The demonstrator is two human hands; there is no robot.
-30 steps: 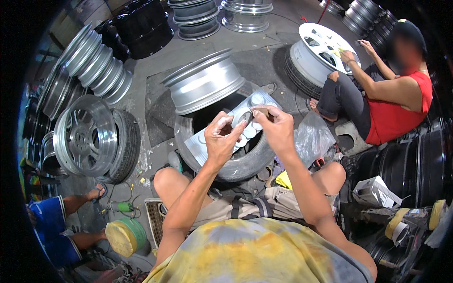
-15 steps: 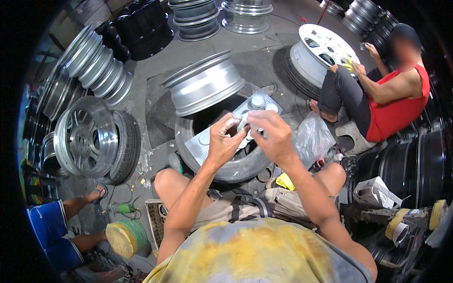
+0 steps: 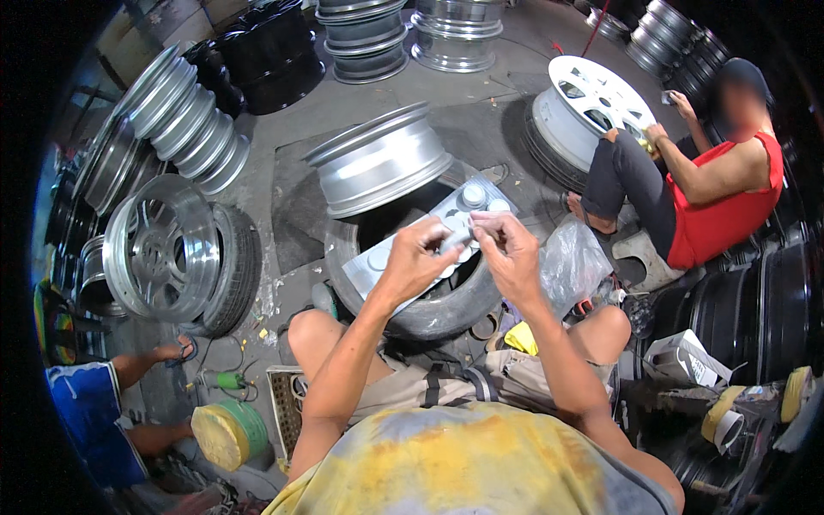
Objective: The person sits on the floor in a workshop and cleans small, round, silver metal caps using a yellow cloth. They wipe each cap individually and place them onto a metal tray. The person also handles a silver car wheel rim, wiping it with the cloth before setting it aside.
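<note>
Both hands come together above a tyre (image 3: 446,305) lying flat in front of me. My left hand (image 3: 415,256) pinches a small pale grey piece (image 3: 456,238), partly hidden by the fingers; its exact kind is unclear. My right hand (image 3: 512,249) meets it from the other side, thumb and fingers closed on the piece's edge. Below them a silver board (image 3: 403,279) lies across the tyre, carrying several round silver caps (image 3: 473,196). A silver wheel rim (image 3: 378,163) leans tilted at the tyre's far side.
On the right a seated person in red (image 3: 721,197) works on a white wheel (image 3: 601,94). A plastic bag (image 3: 571,266) lies beside my right knee. To the left are a bare rim (image 3: 163,249), a green-yellow bucket (image 3: 227,433) and another person's legs (image 3: 142,365). Stacked rims (image 3: 360,43) stand behind.
My hands have drawn slightly apart, and the pale grey piece shows more clearly between them. The whole view has shifted a little. The other person's hand on the white wheel has moved.
</note>
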